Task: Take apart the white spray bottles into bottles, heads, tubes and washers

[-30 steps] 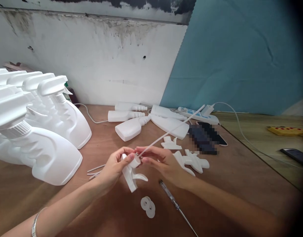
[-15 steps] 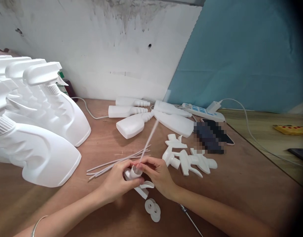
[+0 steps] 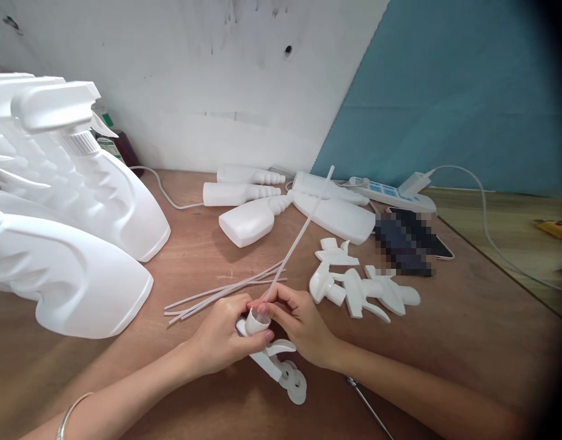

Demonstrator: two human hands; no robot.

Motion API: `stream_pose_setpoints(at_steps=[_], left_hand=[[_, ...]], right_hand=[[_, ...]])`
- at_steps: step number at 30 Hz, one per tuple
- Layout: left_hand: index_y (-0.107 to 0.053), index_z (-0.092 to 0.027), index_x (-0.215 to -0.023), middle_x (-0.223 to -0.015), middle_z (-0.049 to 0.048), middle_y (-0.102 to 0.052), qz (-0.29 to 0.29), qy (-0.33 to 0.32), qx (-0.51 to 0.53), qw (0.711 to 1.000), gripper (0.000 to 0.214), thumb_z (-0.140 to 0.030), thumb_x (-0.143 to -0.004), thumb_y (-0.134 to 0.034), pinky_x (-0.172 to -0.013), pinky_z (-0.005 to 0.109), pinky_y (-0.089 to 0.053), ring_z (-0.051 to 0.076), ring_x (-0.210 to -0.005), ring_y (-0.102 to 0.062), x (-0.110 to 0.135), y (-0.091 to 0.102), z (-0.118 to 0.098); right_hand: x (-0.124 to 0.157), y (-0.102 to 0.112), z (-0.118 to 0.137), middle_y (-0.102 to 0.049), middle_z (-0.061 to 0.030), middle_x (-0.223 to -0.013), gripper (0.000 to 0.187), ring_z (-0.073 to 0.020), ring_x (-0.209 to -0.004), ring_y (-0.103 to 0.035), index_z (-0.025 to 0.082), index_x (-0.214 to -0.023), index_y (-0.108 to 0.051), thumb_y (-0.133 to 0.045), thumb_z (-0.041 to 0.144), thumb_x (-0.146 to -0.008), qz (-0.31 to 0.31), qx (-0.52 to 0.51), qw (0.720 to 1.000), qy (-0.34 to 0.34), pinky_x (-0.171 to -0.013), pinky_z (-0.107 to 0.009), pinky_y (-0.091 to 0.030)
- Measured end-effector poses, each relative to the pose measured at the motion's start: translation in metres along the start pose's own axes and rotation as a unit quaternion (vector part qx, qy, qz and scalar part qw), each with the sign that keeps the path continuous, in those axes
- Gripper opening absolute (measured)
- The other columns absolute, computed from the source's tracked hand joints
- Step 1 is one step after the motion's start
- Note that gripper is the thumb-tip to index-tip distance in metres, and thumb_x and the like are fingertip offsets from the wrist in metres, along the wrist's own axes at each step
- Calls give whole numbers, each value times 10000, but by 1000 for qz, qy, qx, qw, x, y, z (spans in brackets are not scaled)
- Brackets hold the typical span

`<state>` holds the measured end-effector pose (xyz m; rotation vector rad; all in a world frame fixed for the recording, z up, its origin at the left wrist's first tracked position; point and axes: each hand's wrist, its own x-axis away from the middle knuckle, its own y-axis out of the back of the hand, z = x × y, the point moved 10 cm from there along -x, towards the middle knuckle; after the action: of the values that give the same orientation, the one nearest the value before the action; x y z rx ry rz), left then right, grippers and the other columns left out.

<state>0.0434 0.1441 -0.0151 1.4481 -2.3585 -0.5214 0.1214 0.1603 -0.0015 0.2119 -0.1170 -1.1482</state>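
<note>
My left hand [image 3: 226, 339] is closed around a white spray trigger head [image 3: 262, 342], holding it low over the brown table [image 3: 446, 318]. My right hand [image 3: 299, 324] pinches the lower end of a thin white dip tube [image 3: 303, 229] at the head's collar. The tube slants up and to the right from the collar. Two white ring washers [image 3: 294, 382] lie on the table just under the head.
Large white spray bottles [image 3: 74, 244] stand at the left. Small uncapped white bottles [image 3: 258, 214] lie at the back centre. Loose tubes [image 3: 221, 290], several trigger heads [image 3: 358, 287], a phone [image 3: 409, 241], a power strip [image 3: 386, 192] and a screwdriver [image 3: 368, 406] lie around.
Both hands have come down nearer the table with the trigger head, above the washers. The tube's free end has swung from low right to steeper. The camera has tilted down.
</note>
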Motion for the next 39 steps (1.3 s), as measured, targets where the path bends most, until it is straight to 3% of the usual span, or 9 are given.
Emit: stream_pose_setpoints(at_steps=[11, 17, 20, 22, 24, 27, 29, 33, 39], left_hand=[[-461, -162, -715, -698, -11, -468, 19, -11, -2, 1000, 207, -343, -793, -523, -546, 228, -296, 124, -623, -421, 0, -6, -1], [-411, -166, -662, -666, -8, -459, 81, -108, -90, 987, 211, -283, -753, -562, -623, 246, -316, 140, -664, -405, 3, -22, -22], [-409, -167, -662, -658, -13, -456, 71, -108, -91, 987, 217, -292, -774, -547, -612, 237, -306, 133, -656, -399, 3, -20, -23], [-416, -166, -648, -651, -17, -447, 67, -100, -90, 989, 231, -300, -764, -564, -597, 231, -296, 127, -644, -392, 3, -18, -22], [-416, -163, -625, -642, -20, -441, 64, -92, -91, 989, 248, -299, -748, -583, -587, 227, -288, 122, -635, -387, 3, -17, -21], [-430, -160, -620, -641, -22, -448, 64, -91, -92, 990, 244, -293, -732, -601, -588, 224, -285, 119, -634, -389, 3, -18, -20], [-441, -158, -626, -646, -22, -457, 62, -95, -93, 989, 235, -292, -731, -603, -594, 224, -286, 118, -637, -391, 3, -18, -20], [-441, -158, -630, -631, -26, -452, 64, -97, -95, 989, 238, -300, -739, -598, -588, 223, -284, 114, -626, -385, 3, -19, -20], [-453, -152, -625, -644, -20, -451, 58, -97, -107, 988, 233, -287, -722, -615, -577, 229, -291, 113, -621, -386, 2, -17, -21]], right_hand=[[0, 3, -8, -617, -6, -693, 266, -124, -626, -550, 181, -699, -508, -500, 404, -843, -9, -29, 999, -22, -578, -236, -413], [-1, 7, -9, -565, 56, -460, 255, -124, -477, -543, 219, -748, -349, -399, 425, -890, -45, -146, 988, -32, -543, -233, -417], [-6, 12, 7, -593, 35, -539, 222, -129, -506, -572, 213, -785, -367, -375, 399, -905, -10, -76, 997, 1, -531, -230, -426], [-11, 21, 27, -596, 19, -580, 235, -119, -519, -565, 204, -769, -396, -320, 359, -928, 1, 77, 995, 62, -534, -220, -401], [-13, 28, 49, -566, 15, -552, 275, -115, -495, -527, 194, -716, -430, -305, 304, -934, -15, 313, 938, 148, -507, -220, -327], [-12, 27, 64, -517, 15, -492, 238, -118, -451, -462, 185, -674, -489, -399, 205, -893, -48, 595, 768, 232, -490, -257, -215], [-11, 21, 60, -523, 14, -507, 174, -119, -460, -457, 186, -690, -523, -461, 108, -833, -34, 673, 693, 255, -504, -266, -200], [-6, 4, 50, -541, 4, -558, 184, -134, -520, -480, 200, -732, -561, -495, 30, -753, 10, 702, 645, 302, -519, -270, -200], [-7, 1, 48, -594, -23, -676, 198, -159, -626, -523, 185, -892, -592, -487, 50, -790, 26, 701, 646, 301, -564, -284, -247]])
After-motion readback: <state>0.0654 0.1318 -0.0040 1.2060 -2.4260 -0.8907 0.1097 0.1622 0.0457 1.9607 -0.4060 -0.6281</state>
